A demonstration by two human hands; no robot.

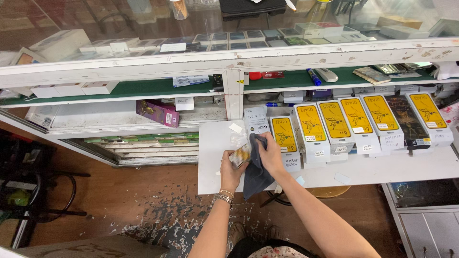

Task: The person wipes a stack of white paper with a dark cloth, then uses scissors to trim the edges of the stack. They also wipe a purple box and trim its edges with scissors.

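Note:
My left hand [231, 168] grips a small flat phone-like object [240, 155] with a pale, yellowish face, held just above the white work surface [382, 168]. My right hand [270, 154] presses a dark grey cloth [255, 173] against that object; the cloth hangs down over the table's front edge. A bracelet sits on my left wrist. A row of upright boxes with yellow fronts [334, 122] stands just behind and to the right of my hands, the nearest one [284, 136] touching distance from my right hand.
A white-framed glass display counter [229, 59] runs across the back, with green shelves [143, 87] holding white boxes, a purple box [158, 112] and small items. Worn brown floor lies below left. A white cabinet [425, 224] stands at lower right.

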